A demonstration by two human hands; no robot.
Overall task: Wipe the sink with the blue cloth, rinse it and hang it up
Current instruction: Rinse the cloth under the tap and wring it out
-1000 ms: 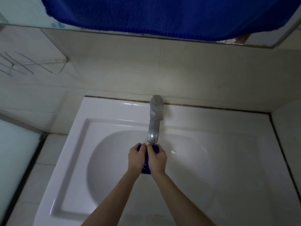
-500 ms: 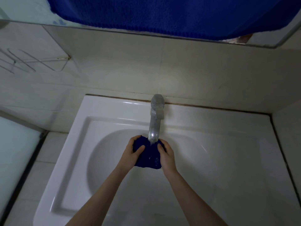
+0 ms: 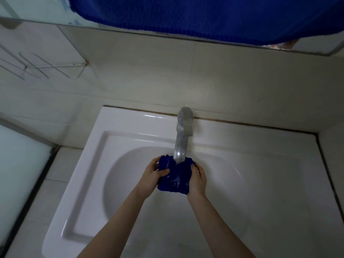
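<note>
One blue cloth (image 3: 175, 178), bunched into a wad, is held directly under the spout of the faucet (image 3: 181, 140), over the basin of the white sink (image 3: 130, 138). Wet glints on its folds suggest running water, though the stream itself is hard to make out. The left hand (image 3: 151, 175) grips the cloth's left side, thumb laid across the top. The right hand (image 3: 198, 178) grips its right side, fingers curled round the edge. Both forearms reach in from the lower edge of the view.

Step in hand, as judged: the rinse, with the wiping apparently done. Next move, as judged: wring the wad over the basin, turn off the faucet, then lift the cloth clear for hanging.

A wire rack (image 3: 37, 67) is fixed to the tiled wall up and to the left of the sink, well apart from the hands. A larger blue fabric (image 3: 204, 15) hangs across the top of the view. Which place serves for hanging cannot be told. Either one calls for the wet cloth to be opened out from its bunched state.
</note>
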